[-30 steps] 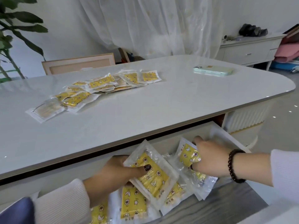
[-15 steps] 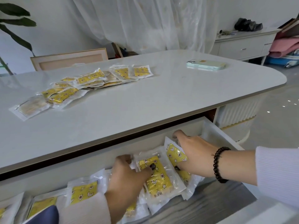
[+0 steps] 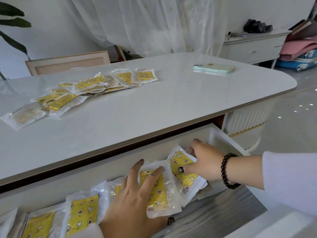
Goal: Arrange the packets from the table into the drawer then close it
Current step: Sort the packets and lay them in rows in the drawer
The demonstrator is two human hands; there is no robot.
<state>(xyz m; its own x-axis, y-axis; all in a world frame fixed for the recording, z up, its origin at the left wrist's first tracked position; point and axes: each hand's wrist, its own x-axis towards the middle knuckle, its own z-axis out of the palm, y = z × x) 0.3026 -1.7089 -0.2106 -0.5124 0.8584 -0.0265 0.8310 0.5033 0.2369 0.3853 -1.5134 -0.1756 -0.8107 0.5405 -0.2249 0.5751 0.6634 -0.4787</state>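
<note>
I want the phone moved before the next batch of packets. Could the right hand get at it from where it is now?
Probably yes. The right hand holds a packet in the open drawer, so it must let go first. The phone lies alone on the table, nothing between, though it sits far across.

Glossy clear plastic packets point(image 3: 157, 191), smooth glossy table point(image 3: 154, 107), grey woodgrain drawer point(image 3: 228, 219) bottom.

Left hand point(image 3: 137, 200) — fingers spread and straight, palm down, pressing flat. Right hand point(image 3: 204, 162) — fingers curled, thumb pinching, beaded bracelet point(image 3: 227, 170) at wrist.
</note>
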